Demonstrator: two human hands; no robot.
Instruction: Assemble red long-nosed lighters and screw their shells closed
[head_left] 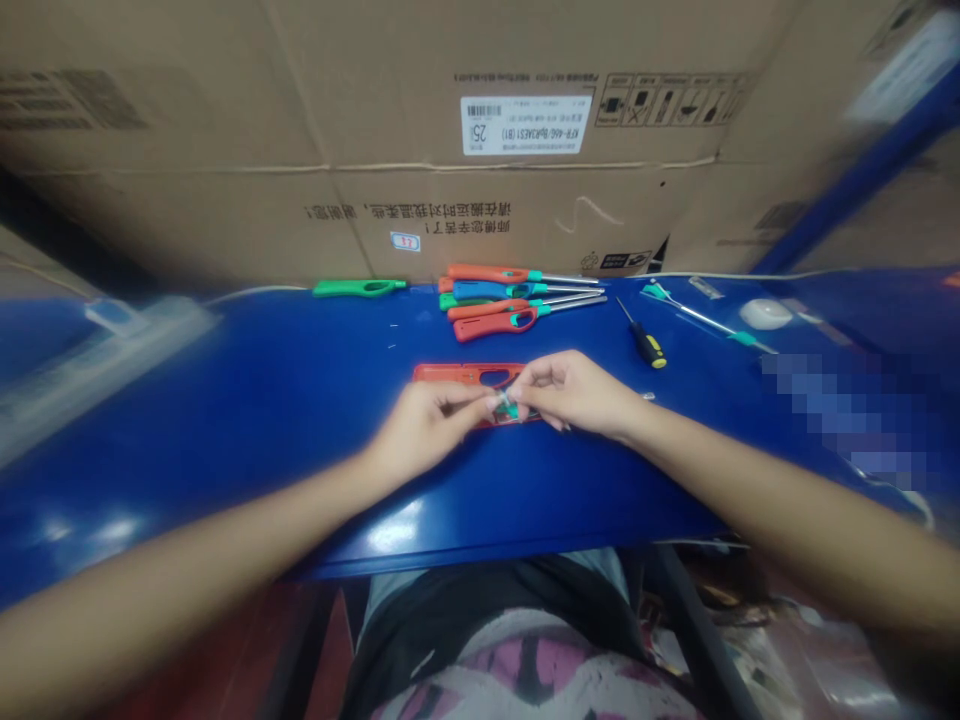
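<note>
My left hand (pixel 431 420) and my right hand (pixel 577 392) meet over the middle of the blue table. Fingertips of both are pinched together around a small part (pixel 504 401), pale and teal, too small to name. Just beneath and behind them lie red lighter casing pieces (pixel 450 374), partly covered by my fingers. Beyond these, several long-nosed gas lighters (pixel 491 326) in orange, blue, green and red lie bunched, their metal tubes pointing right. A green lighter handle (pixel 356 288), with no long tube showing, lies to their left.
A black and yellow screwdriver (pixel 648 346) lies on the right. Past it are a metal rod with teal ends (pixel 709 319) and a rounded white object (pixel 766 314). Large cardboard (pixel 300 120) walls off the back. The table's front edge (pixel 450 556) is close to my lap.
</note>
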